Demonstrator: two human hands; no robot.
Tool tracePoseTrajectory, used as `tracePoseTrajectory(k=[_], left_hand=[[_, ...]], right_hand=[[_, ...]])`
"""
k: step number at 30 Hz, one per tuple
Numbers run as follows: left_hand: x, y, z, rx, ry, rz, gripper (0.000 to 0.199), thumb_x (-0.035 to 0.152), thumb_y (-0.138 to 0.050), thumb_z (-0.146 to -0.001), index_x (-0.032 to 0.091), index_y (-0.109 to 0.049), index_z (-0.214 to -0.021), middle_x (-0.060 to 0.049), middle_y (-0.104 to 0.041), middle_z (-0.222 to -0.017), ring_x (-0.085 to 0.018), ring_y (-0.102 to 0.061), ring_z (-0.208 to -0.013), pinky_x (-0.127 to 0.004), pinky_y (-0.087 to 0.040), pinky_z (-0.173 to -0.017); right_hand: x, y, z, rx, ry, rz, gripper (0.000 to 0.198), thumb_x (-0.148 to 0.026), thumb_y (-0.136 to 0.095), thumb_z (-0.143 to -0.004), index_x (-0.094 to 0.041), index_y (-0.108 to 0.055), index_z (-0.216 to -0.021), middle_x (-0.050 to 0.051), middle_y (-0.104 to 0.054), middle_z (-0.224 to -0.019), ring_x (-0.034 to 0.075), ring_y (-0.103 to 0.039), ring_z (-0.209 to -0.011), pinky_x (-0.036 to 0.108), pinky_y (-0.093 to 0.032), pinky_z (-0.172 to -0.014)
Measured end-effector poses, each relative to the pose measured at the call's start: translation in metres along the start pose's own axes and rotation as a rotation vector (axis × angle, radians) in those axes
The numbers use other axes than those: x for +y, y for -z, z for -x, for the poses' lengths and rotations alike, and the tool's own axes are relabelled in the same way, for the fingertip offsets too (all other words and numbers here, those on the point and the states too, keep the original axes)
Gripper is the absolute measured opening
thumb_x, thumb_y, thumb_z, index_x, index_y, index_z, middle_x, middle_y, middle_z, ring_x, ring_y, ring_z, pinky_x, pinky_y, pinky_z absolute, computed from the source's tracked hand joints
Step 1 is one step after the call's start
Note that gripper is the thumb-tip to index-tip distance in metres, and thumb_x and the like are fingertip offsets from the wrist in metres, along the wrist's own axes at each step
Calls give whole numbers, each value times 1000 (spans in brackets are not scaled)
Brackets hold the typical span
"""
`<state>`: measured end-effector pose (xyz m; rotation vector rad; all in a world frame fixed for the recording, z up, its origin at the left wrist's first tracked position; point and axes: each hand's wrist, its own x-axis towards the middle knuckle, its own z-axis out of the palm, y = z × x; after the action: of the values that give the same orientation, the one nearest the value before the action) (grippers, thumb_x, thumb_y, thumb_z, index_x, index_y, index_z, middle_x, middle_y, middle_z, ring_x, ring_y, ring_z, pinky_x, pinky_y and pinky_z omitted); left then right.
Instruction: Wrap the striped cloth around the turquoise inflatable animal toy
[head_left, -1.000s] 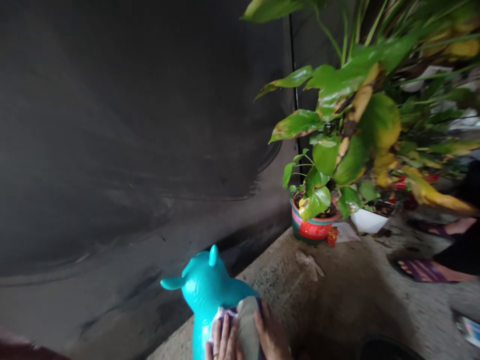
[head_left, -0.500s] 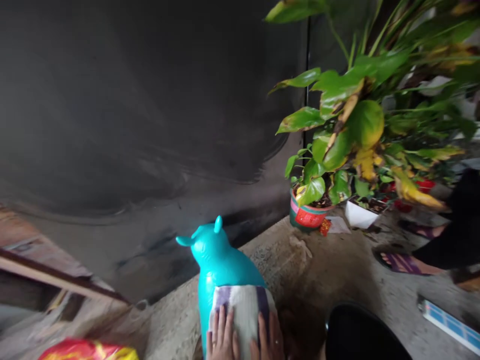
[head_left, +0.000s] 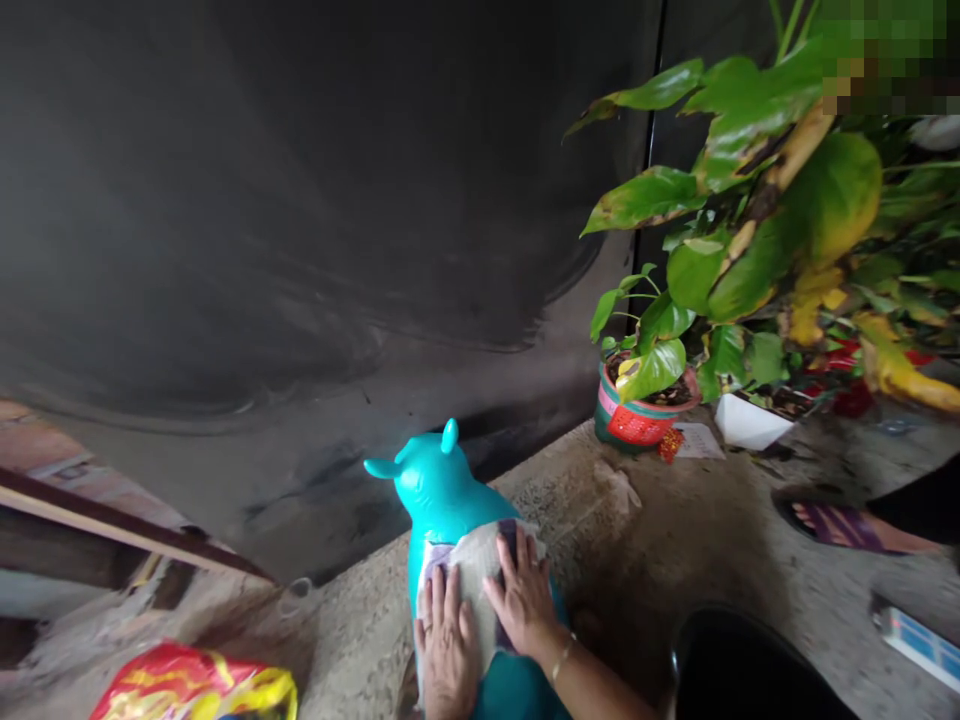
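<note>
A turquoise plastic animal toy (head_left: 435, 488) with small ears stands on the concrete floor, facing the dark wall. A white cloth with purple stripes (head_left: 474, 568) is draped over its back. My left hand (head_left: 448, 650) lies flat on the left part of the cloth, fingers together. My right hand (head_left: 523, 596) presses flat on the cloth's right part with fingers spread, a thin bracelet at the wrist. Both palms rest on the cloth without gripping it.
A dark wall (head_left: 300, 220) fills the left. Potted plants stand at the right: a red-green pot (head_left: 637, 420) and a white pot (head_left: 746, 425). Another person's sandalled foot (head_left: 832, 522) is at right. A red-yellow bag (head_left: 195, 685), a black round object (head_left: 742, 670) and wooden planks (head_left: 90, 530) lie nearby.
The view has shifted, so the toy sits higher and more of my arms show. My right hand has slid up the cloth and spread its fingers; the left hand stays flat.
</note>
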<state>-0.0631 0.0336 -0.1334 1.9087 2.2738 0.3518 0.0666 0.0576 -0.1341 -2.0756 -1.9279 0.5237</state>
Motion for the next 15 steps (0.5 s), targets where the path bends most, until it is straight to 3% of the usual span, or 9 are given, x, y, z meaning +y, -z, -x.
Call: tracePoseTrajectory(k=[3,6,12,15], left_hand=[[10,13,-12,-25,46,-19,51,31,-12,-96,24,-29,-144,-2,-23,-157,-20,-18,-146,-48,-36,-111],[9,14,-10,-1,33,-64,50,29,-16,-96,22,-30,-143,-3,-24,-157,-18,-18,-145,-42,-37,-110],[-22,-23,33,49,25,-78,52,34,-16,-94,22,-35,-141,-4,-34,-153,-22,-30,-141,-43,-42,-106],[-32,-42,52,106,-12,-109,54,33,-18,-93,15,-44,-137,-9,-39,-149,-24,-35,-139,-42,-39,-108]], right_hand=[[-15,16,-21,9,15,-8,63,-52,-43,-93,-29,-24,-148,12,-17,-156,35,-22,-141,58,-33,-107],[-17,13,-10,22,-16,-8,61,-50,-42,-93,-27,-27,-147,13,-21,-154,37,-24,-140,59,-36,-105],[16,-47,71,50,-21,48,69,-58,-52,-85,-30,-31,-145,11,-25,-153,38,-22,-140,58,-37,-105],[30,-72,92,58,-42,118,70,-57,-58,-80,-29,-39,-142,14,-33,-149,40,-24,-138,58,-40,-102]])
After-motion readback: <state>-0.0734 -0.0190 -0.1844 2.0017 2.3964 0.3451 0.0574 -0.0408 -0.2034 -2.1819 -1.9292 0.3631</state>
